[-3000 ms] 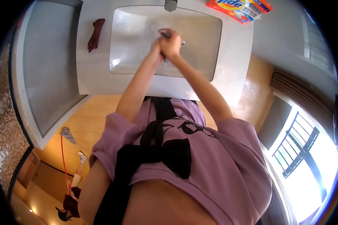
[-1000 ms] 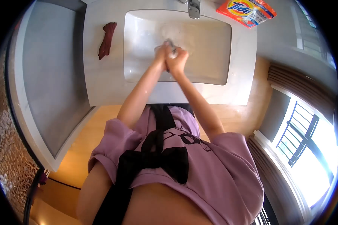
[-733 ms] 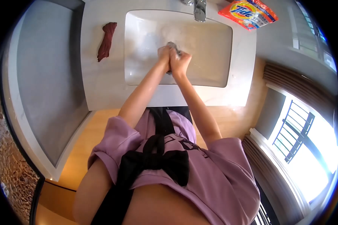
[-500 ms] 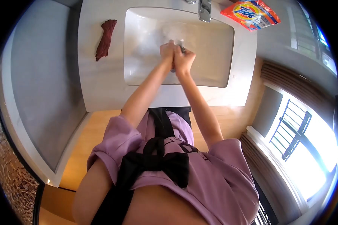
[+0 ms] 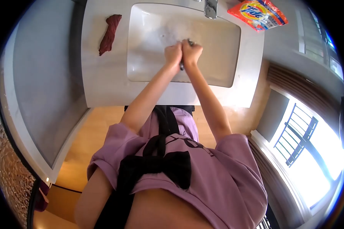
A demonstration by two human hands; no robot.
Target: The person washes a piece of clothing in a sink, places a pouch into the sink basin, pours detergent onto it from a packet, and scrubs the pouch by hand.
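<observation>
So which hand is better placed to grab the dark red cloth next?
Probably the left hand: it is closer to the dark red cloth, left of the sink, than the right hand. Both grip a dark item.

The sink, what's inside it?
Seen from above, within the edges of the sink, the left hand and right hand grip a dark thing, maybe cloth. They cover most of it, and also hide the part of the sink beneath them.
</observation>
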